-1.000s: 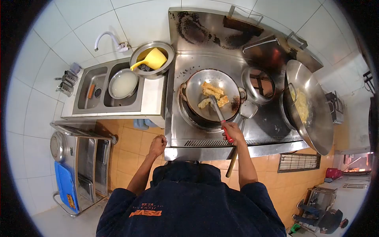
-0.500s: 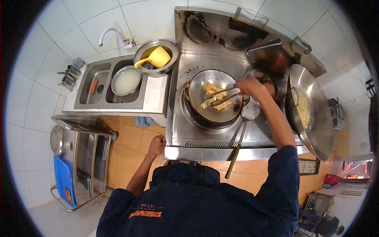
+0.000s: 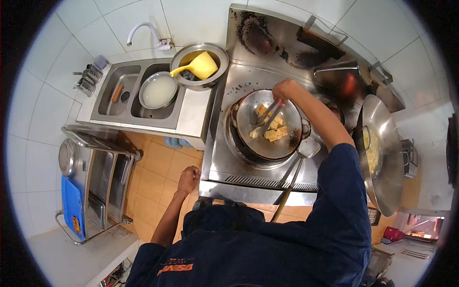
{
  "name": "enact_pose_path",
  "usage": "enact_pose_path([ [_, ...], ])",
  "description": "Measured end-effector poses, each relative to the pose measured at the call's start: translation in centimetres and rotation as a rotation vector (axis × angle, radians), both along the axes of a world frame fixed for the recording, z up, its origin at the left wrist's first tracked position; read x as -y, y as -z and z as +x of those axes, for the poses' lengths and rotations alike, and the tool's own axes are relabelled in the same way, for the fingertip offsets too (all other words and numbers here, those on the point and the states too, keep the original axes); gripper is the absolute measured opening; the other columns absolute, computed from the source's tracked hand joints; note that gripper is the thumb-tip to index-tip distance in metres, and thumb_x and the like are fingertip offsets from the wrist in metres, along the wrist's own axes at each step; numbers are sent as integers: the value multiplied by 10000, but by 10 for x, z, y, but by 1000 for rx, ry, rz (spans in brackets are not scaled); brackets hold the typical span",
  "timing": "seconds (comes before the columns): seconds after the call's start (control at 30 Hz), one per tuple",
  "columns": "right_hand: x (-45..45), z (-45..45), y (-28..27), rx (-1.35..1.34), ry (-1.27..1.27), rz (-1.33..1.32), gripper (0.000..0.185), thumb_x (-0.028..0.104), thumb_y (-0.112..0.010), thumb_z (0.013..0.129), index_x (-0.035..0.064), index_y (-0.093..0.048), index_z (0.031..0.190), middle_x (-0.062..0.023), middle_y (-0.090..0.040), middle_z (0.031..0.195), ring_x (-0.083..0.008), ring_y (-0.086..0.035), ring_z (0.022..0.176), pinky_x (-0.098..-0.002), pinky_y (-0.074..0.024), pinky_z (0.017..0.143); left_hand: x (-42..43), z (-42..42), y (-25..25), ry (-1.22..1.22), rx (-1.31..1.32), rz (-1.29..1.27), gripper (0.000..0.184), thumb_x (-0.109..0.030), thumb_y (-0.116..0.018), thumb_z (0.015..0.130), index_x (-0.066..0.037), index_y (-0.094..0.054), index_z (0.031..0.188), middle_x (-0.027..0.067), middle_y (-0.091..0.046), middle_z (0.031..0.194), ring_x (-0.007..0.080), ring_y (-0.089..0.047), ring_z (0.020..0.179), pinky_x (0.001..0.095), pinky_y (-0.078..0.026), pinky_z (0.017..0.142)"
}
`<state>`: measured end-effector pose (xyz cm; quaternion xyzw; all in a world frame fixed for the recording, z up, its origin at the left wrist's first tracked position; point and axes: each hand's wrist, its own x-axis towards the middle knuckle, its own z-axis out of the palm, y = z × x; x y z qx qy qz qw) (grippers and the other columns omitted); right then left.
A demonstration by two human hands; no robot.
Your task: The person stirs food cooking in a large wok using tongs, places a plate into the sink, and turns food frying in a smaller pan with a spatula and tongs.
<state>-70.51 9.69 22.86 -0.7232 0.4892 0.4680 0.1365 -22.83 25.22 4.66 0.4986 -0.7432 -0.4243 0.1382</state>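
Observation:
My right hand point(image 3: 285, 91) is closed on the red handle of metal tongs point(image 3: 272, 114), above the back edge of a round pan point(image 3: 248, 103) on the stove. The tongs' tips reach down among golden fried pieces point(image 3: 276, 133) in the pan; whether they grip one is hard to tell. My left hand point(image 3: 190, 178) is loosely curled beside the stove's front left corner, and what it holds, if anything, is hidden. A long-handled ladle point(image 3: 309, 148) lies to the right of the pan.
A large wok point(image 3: 382, 158) with pale food stands tilted on the right. At the left are a double sink point(image 3: 111, 100) holding a bowl of whitish liquid point(image 3: 158, 90), a steel basin point(image 3: 222, 62) with a yellow scoop point(image 3: 202, 66), and a cart with a blue tray point(image 3: 71, 205).
My right hand has swung from the pan's front side, past its right side, to its back edge with the tongs. The food pieces have shifted. The camera view has turned slightly.

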Motion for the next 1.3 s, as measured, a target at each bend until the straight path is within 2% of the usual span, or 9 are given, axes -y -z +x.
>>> enact_pose_path([
  [0.23, 29, -21, 39, 66, 266, 90, 308, 206, -792, 705, 178, -695, 996, -13, -710, 911, -227, -662, 854, -404, -518, 699, -3, -3, 6, -50, 18, 64, 76, -24, -607, 806, 19, -593, 867, 195, -622, 847, 331, -624, 800, 406, -503, 737],
  [0.43, 1, -19, -3, 90, 26, -54, 196, 150, -736, 716, 169, -705, 908, -48, -698, 836, -265, -656, 783, -413, -508, 679, -1, -2, 16, -7, 14, 19, 87, -42, -615, 813, 21, -596, 869, 203, -628, 846, 330, -627, 790, 412, -503, 727],
  [0.63, -68, -53, -34, 270, 177, -436, 163, 144, -694, 758, 154, -708, 920, -86, -679, 855, -308, -659, 845, -446, -512, 707, 3, -10, 14, 31, 7, -22, 97, -61, -630, 814, 19, -593, 855, 199, -621, 824, 340, -619, 767, 422, -501, 712],
  [0.73, -130, -45, -31, 346, 383, -654, 237, 169, -647, 823, 168, -673, 1058, -113, -667, 974, -330, -650, 909, -468, -517, 743, 8, -12, 15, 60, -2, -45, 99, -64, -630, 815, 17, -587, 852, 199, -619, 825, 342, -616, 768, 424, -500, 714],
  [0.87, -223, -14, 23, 420, 712, -810, 359, 213, -532, 919, 176, -528, 1276, -154, -585, 1136, -359, -626, 978, -470, -527, 781, 8, -16, 11, 88, 28, -58, 93, -62, -616, 817, 13, -580, 859, 205, -615, 837, 345, -613, 776, 428, -497, 708],
  [0.93, -274, 14, 60, 507, 750, -1105, 287, 223, -584, 886, 161, -568, 1166, -133, -615, 1008, -366, -634, 888, -481, -525, 710, 9, -16, 11, 105, 37, -68, 89, -57, -606, 818, 10, -578, 869, 211, -613, 847, 351, -610, 784, 432, -496, 706],
  [1.0, -304, 45, 71, 269, 800, -969, 270, 223, -593, 877, 145, -563, 1134, -106, -617, 989, -345, -659, 811, -463, -537, 643, 7, -14, 19, 102, 43, -112, 88, -59, -600, 815, 2, -575, 874, 213, -608, 847, 358, -608, 792, 439, -495, 706],
  [1.03, -321, 56, 76, 204, 690, -1057, 258, 212, -616, 851, 137, -561, 1092, -83, -620, 962, -319, -672, 746, -432, -540, 596, 4, -12, 22, 105, 49, -132, 89, -59, -598, 813, -3, -573, 876, 214, -606, 847, 361, -607, 795, 443, -495, 706],
  [1.3, -348, 84, 48, 30, 564, -1026, 430, 89, -629, 764, 87, -559, 1189, -55, -580, 943, -225, -648, 799, -347, -548, 609, 1, -9, 25, 214, 122, -136, 121, -83, -600, 804, -25, -568, 905, 219, -593, 849, 384, -596, 800, 466, -493, 716],
])
